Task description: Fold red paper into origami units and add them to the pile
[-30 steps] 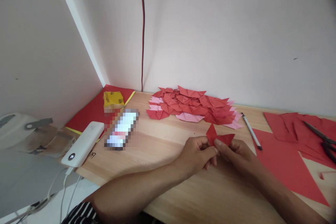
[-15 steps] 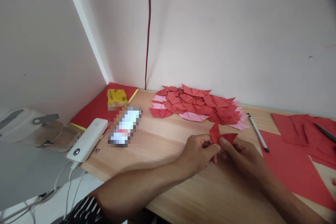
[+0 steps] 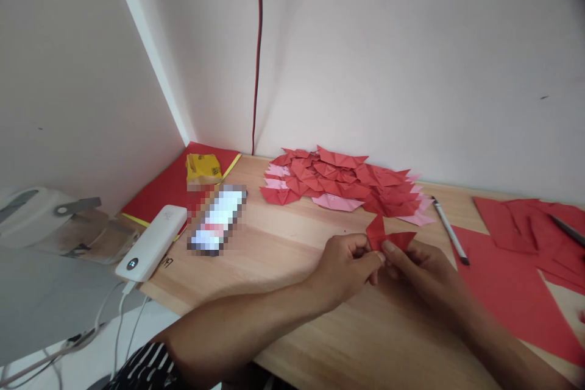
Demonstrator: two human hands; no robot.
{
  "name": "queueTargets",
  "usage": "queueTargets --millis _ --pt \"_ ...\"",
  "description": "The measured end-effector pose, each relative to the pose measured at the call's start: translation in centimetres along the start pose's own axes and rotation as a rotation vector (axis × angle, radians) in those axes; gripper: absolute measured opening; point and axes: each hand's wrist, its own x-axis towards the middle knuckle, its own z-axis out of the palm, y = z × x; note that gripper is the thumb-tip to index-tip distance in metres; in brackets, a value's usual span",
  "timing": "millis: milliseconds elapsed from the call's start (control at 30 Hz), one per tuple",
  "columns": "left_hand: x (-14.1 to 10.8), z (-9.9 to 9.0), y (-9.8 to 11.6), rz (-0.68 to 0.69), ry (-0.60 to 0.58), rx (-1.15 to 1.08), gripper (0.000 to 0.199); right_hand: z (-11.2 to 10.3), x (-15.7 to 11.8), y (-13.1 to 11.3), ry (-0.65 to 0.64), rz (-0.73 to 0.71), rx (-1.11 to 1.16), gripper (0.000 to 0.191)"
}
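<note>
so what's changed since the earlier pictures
The head view turned slightly left, leaving the scissors mostly beyond the picture's right edge. Nothing was taken up or let go: the left hand and right hand still pinch the red folded paper. The paper pile stayed put.

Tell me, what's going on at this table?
A person's left hand and right hand pinch a small folded red paper above the wooden table. Beyond it, near the wall, lies a heap of folded red and pink papers. A white pen lies at the edge of a flat red sheet to the right.
</note>
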Motion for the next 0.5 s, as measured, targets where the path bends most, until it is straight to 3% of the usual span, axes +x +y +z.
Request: queueTargets --millis 233,400,500 --pt "-0.1 0.0 -0.1 0.029 0.000 0.059 0.021 -0.3 0.3 -0.2 0.047 0.021 0.000 0.039" --pt "-0.1 -0.2 -0.8 0.052 -0.066 0.151 0.017 -0.6 0.3 -0.9 -0.207 -0.023 0.007 0.043" --pt "-0.1 -0.4 -0.8 0.040 -0.103 0.159 0.019 -0.4 -0.1 -1.7 -0.220 -0.051 0.019 0.048"
